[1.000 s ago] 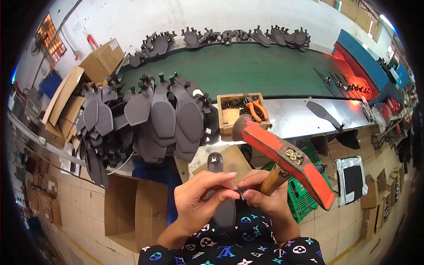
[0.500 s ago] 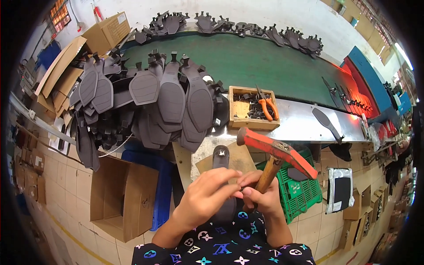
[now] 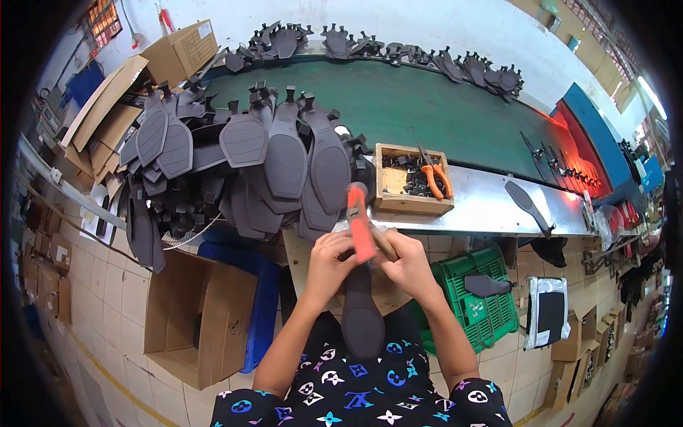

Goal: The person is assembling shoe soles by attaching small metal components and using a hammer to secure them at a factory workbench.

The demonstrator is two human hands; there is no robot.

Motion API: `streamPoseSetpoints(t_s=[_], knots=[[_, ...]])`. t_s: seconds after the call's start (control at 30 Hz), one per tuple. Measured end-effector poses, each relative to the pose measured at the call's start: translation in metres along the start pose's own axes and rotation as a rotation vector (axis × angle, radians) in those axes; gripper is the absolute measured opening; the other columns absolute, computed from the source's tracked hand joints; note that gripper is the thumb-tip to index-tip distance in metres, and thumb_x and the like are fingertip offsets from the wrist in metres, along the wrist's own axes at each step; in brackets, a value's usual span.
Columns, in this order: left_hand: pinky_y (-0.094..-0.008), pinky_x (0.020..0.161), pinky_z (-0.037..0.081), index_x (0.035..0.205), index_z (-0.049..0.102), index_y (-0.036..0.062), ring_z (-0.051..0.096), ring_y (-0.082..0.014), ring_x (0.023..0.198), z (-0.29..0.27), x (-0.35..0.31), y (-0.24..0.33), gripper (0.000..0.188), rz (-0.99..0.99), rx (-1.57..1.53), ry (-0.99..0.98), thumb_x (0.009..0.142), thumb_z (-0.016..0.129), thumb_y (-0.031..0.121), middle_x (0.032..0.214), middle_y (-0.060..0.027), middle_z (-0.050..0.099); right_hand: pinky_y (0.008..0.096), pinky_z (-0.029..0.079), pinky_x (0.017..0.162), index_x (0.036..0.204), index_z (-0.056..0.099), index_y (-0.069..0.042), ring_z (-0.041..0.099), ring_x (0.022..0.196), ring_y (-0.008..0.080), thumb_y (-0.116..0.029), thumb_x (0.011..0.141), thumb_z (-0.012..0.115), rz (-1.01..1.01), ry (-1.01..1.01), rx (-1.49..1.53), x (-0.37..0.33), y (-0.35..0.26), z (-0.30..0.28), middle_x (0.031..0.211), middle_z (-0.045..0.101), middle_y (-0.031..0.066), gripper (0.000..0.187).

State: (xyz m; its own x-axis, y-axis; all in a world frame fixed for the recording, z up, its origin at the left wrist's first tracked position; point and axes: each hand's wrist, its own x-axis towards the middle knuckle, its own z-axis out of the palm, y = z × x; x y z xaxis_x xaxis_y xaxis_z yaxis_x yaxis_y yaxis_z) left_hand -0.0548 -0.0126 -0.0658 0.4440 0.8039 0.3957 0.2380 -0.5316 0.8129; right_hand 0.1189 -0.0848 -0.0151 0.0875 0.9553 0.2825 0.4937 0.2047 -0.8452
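Observation:
My right hand [image 3: 407, 265] grips a hammer by its wooden handle [image 3: 385, 246]. Its red head [image 3: 361, 229] stands over the narrow end of a dark grey shoe sole [image 3: 363, 313], partly hiding that end. The sole's broad end points toward my body, above my lap. Close on the left side of the hammer head is my left hand [image 3: 330, 263], its fingers closed at the sole's narrow end. What they pinch is hidden. Just beyond my hands, a wooden box [image 3: 409, 207] on the bench holds small dark pieces and orange-handled pliers [image 3: 434, 179].
Dark soles with heels [image 3: 287, 153] are heaped at the left of the green conveyor belt [image 3: 441, 107]. More lie along its far edge. A green crate [image 3: 491, 313] stands at my right, a cardboard box [image 3: 196, 320] and blue bin [image 3: 263, 306] at my left. One sole [image 3: 526, 203] lies on the metal edge.
Both hands have moved forward, away from my body, to the sole's narrow end. The hammer head has swung left and now points lengthwise over the sole, whose broad end has come into view.

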Motion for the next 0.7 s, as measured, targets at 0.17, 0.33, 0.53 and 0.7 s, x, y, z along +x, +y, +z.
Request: streamPoseSetpoints(t_s=[0.17, 0.33, 0.53, 0.7], knots=[[-0.0377, 0.086, 0.053, 0.1, 0.074, 0.0028, 0.071, -0.0283, 0.095, -0.008, -0.005, -0.002, 0.033, -0.027, -0.026, -0.014, 0.071, 0.084, 0.011, 0.1, -0.0127, 0.075, 0.0371, 0.053, 0.077, 0.104, 0.065, 0.002, 0.067, 0.084, 0.0333, 0.001, 0.077, 0.071, -0.208, -0.045, -0.165, -0.001, -0.006, 0.002, 0.098, 0.067, 0.0137, 0.028], [-0.0389, 0.082, 0.054, 0.098, 0.072, -0.0005, 0.07, -0.0321, 0.087, -0.006, -0.005, -0.009, 0.027, 0.13, -0.109, 0.053, 0.074, 0.079, 0.01, 0.091, -0.0141, 0.074, 0.0389, 0.054, 0.077, 0.105, 0.065, -0.001, 0.067, 0.088, 0.036, 0.003, 0.073, 0.071, -0.137, -0.102, -0.346, -0.002, -0.029, 0.002, 0.105, 0.067, 0.0118, 0.034], [-0.0294, 0.072, 0.056, 0.104, 0.073, -0.0019, 0.072, -0.0173, 0.082, -0.017, 0.002, 0.002, 0.028, -0.146, -0.207, -0.158, 0.077, 0.076, 0.003, 0.096, -0.014, 0.075, 0.0351, 0.054, 0.074, 0.112, 0.066, -0.002, 0.069, 0.085, 0.0292, 0.002, 0.079, 0.072, -0.104, -0.014, -0.297, -0.016, -0.042, 0.0, 0.103, 0.068, 0.0118, 0.034], [-0.0265, 0.074, 0.057, 0.106, 0.074, -0.003, 0.069, -0.0111, 0.083, -0.015, 0.0, -0.005, 0.028, -0.202, -0.535, -0.153, 0.079, 0.077, 0.001, 0.095, -0.0104, 0.076, 0.0339, 0.052, 0.067, 0.122, 0.062, 0.003, 0.063, 0.074, 0.0275, 0.001, 0.089, 0.068, -0.174, 0.267, -0.265, -0.066, -0.073, -0.004, 0.091, 0.065, 0.0153, 0.034]])
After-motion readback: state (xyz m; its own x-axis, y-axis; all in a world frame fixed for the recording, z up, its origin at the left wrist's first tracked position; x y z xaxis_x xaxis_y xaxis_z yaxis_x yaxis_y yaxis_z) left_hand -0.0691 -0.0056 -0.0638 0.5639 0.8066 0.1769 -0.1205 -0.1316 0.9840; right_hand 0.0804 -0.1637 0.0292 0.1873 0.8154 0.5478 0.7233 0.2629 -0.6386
